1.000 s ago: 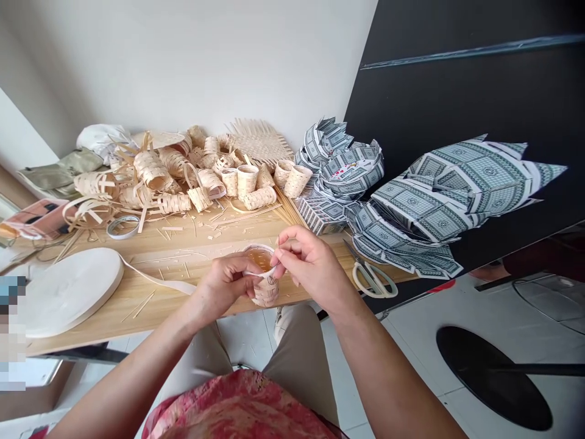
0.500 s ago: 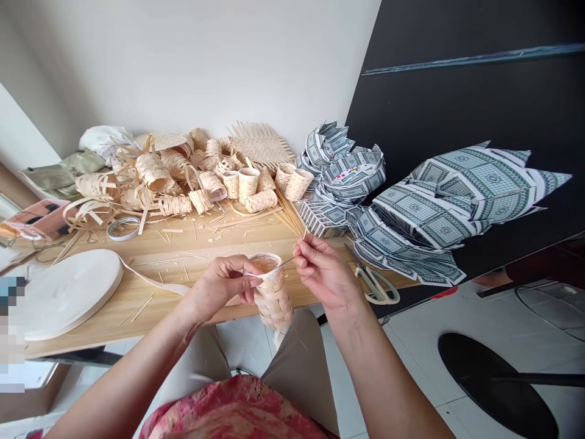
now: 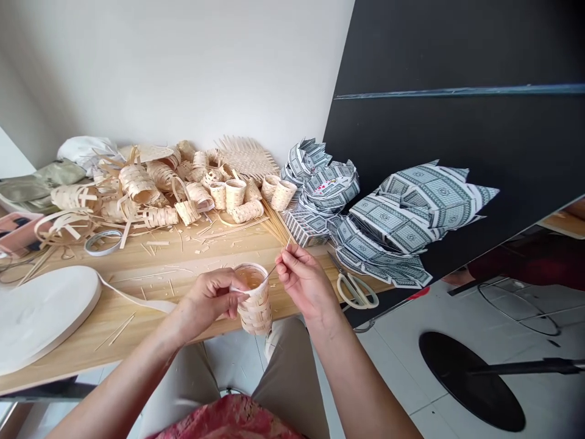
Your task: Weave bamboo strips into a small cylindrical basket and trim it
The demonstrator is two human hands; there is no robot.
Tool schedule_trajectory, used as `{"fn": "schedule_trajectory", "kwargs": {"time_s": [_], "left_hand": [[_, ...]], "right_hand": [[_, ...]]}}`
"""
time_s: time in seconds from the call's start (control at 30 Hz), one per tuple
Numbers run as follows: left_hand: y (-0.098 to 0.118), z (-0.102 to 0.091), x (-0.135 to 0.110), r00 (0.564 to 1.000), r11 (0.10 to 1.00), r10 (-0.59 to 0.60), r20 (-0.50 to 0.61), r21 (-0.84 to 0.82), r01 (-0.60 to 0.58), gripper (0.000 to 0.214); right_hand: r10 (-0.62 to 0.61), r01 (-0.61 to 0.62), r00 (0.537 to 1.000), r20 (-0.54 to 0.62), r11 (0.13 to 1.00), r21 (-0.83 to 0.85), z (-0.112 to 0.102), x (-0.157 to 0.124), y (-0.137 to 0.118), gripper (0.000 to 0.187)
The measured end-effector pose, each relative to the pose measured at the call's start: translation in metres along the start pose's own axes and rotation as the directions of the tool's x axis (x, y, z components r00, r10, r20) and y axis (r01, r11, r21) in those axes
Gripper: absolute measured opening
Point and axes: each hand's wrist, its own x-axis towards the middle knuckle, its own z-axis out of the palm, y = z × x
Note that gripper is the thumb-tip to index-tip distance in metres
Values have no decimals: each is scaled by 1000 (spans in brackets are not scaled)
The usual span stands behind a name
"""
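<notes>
My left hand [image 3: 208, 302] pinches the white-edged rim of a small woven wood-strip basket [image 3: 256, 314], thumb outside and fingers at the opening. The basket is upright at the table's front edge, above my knees. To its right, my closed right hand [image 3: 301, 274] grips a thin dark needle-like tool [image 3: 271, 271] between thumb and fingertips. Its lower end meets the right side of the rim; a pale tip sticks up above my fingers. Whether the point passes through the rim, I cannot tell.
A big white coil of strip [image 3: 55, 317] lies at left, its loose end running toward my left wrist. White-handled scissors [image 3: 356, 289] rest right of my right hand. Behind are a heap of woven baskets [image 3: 235, 192], a tape roll [image 3: 103, 242] and folded playing-card pieces [image 3: 393, 213].
The view has turned slightly to the right, so everything sits further left. My right hand and the tool have come a little closer to the basket rim. Both grips stay the same.
</notes>
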Motion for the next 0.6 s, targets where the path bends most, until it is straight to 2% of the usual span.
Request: {"fn": "schedule_trajectory", "kwargs": {"time_s": [0.17,0.43,0.53,0.6], "left_hand": [[3,0,0,998,996,62,-12,60,-61,23],[5,0,-2,998,994,54,-20,91,-52,23],[4,-2,-2,998,990,66,-25,125,-62,20],[3,-3,-1,997,986,73,-28,153,-68,18]], "right_hand": [[-22,23,998,-57,1000,21,3,-1,-3,36],[-92,96,987,-132,995,25,1,2,-5,32],[-163,160,981,-105,986,-41,-1,2,-5,29],[-213,206,976,-36,967,-149,-1,-1,-5,23]]}}
